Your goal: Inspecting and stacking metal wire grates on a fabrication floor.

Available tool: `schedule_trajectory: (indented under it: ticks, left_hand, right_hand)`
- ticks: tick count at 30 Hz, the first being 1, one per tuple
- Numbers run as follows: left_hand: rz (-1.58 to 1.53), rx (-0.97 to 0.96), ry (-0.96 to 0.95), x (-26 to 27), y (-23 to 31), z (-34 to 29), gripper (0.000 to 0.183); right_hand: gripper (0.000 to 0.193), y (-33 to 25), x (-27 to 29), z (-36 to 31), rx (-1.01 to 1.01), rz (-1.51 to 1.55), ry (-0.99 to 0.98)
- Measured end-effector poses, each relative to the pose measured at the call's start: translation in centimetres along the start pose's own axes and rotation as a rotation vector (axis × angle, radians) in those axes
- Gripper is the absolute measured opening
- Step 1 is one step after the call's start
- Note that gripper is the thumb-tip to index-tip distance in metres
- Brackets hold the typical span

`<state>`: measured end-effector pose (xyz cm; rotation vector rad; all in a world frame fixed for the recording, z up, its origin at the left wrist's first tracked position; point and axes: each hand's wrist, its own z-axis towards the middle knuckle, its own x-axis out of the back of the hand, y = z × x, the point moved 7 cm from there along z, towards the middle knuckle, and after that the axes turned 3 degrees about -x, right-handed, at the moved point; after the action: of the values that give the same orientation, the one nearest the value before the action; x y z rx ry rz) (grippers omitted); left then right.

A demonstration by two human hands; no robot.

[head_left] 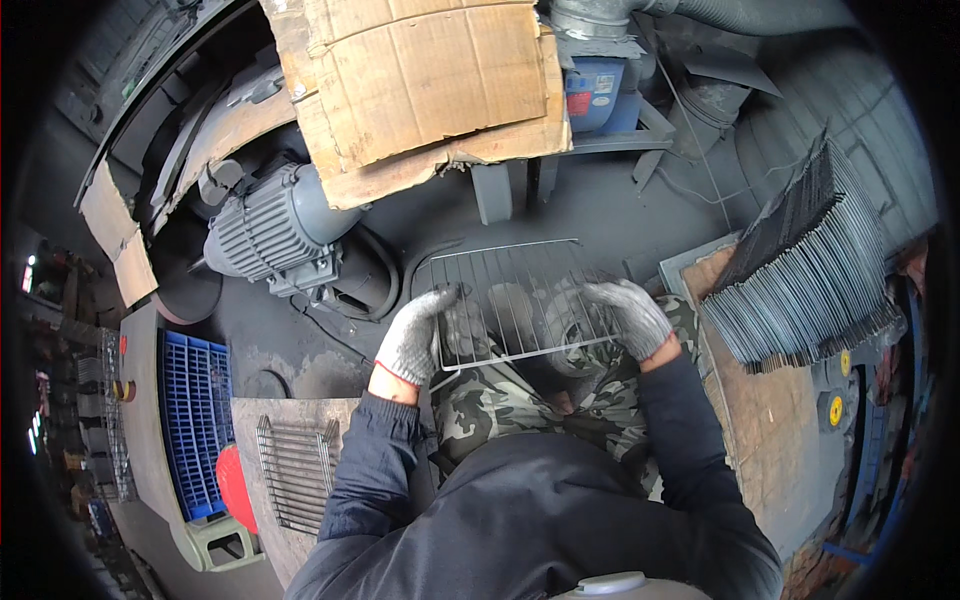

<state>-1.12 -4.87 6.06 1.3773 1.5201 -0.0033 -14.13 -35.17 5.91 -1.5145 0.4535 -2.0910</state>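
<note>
A thin wire rack [520,354] with parallel bars is held out in front of my lap. My left hand [415,335], in a grey-white knit glove, is closed round its left side. The other side is gripped by my right hand [636,316], gloved alike; some of its fingertips are hidden or blurred at the bars. To my right, many similar racks stand packed in a tall leaning stack [800,285] on a board. On my left, a few more bar racks [297,475] lie on a worn table [250,440].
A grey electric motor [268,225] sits ahead on the left, beside a round wheel. Cardboard sheets [430,85] cover the machine ahead. A blue box [598,95] and ducting [760,15] are beyond. Left stand a blue plastic grate [195,420] and a red round seat [236,488].
</note>
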Motion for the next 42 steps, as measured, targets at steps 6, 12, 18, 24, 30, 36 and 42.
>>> schedule_trajectory:
  ticks: [6,12,18,24,30,36,42]
  left_hand:
    - [-0.15,-0.022,-0.01,4.1,2.2,4.5,0.026]
    - [-0.211,-0.014,0.076,6.2,4.0,8.5,0.03]
    - [-0.196,0.065,-0.033,3.7,2.2,12.9,0.035]
    - [-0.218,-0.063,0.071,1.6,0.7,8.6,0.029]
    - [-0.246,-0.133,0.066,1.1,-0.1,-1.0,0.025]
    - [-0.299,0.059,-0.034,2.3,-0.9,5.4,0.026]
    - [-0.286,-0.002,0.055,5.0,2.7,12.0,0.029]
  right_hand:
    - [0.026,1.0,-3.3,8.3,-0.238,0.388,-0.211]
    - [0.028,1.4,-4.6,12.7,-0.674,0.949,-0.354]
    - [0.023,6.2,-2.5,12.8,-0.586,0.764,-0.301]
    - [0.027,2.2,2.3,10.5,-0.146,0.255,-0.174]
    - [0.058,-6.5,4.1,7.7,-0.59,0.977,-0.139]
    - [0.025,0.1,-1.1,7.5,-0.814,0.934,-0.263]
    - [0.026,3.7,-5.6,12.0,-0.921,1.313,-0.113]
